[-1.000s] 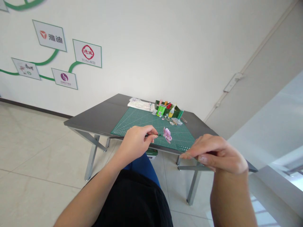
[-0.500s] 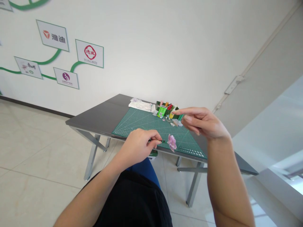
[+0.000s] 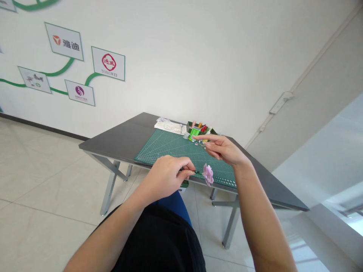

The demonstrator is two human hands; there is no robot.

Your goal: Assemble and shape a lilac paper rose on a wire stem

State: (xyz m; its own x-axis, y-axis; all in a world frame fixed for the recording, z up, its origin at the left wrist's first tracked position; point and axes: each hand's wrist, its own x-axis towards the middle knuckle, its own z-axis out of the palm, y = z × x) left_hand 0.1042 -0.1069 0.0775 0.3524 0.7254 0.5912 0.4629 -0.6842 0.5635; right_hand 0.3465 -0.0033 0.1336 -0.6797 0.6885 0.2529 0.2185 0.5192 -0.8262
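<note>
My left hand [image 3: 172, 173] is closed in a pinch on the thin dark green stem of an artificial flower [image 3: 208, 174]. The pale purple bloom points right, above the front edge of the green cutting mat [image 3: 167, 147]. My right hand [image 3: 221, 148] is raised over the mat, index finger stretched out to the left and the other fingers loosely bent. No object shows in it. Its fingertip appears in front of a bright green spool or tin [image 3: 194, 132], and I cannot tell whether they touch. Small items behind that hand are partly hidden.
A dark green box [image 3: 189, 124] with coloured rolls stands at the back of the grey table [image 3: 124, 132]. Left of it lie white sheets [image 3: 168, 127]. A white wall [image 3: 198, 68] rises behind. Under the table is a green and white box [image 3: 183, 186].
My right hand has moved left and slightly down, towards the bright green spool or tin. My left hand and the flower have shifted a little to the right.
</note>
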